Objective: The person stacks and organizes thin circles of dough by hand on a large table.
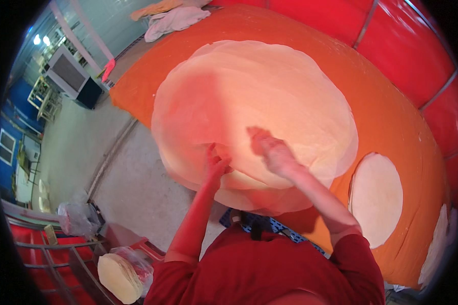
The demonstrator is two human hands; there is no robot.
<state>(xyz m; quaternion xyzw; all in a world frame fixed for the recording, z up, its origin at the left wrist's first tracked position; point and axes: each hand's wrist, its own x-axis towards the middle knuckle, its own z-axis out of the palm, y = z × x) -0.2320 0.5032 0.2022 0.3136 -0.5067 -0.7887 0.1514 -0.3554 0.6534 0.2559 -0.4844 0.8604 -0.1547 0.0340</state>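
A broad pile of thin, pale round sheets, which look like dough or flatbread, spreads in front of me on an orange cloth. Its layered edges overlap, and the near side hangs over the cloth's front edge. My left hand is at the near left part of the pile, fingers curled at a raised edge of a top sheet, which it appears to pinch. A crease runs from there to the right. My right hand, blurred by motion, is over the middle of the pile; whether its fingers grip anything is unclear.
An oval stack of pale sheets lies on the orange cloth at right. Another stack sits beside plastic wrap at lower left. Red panels border the far side. An air cooler stands on the floor. Crumpled cloths lie beyond.
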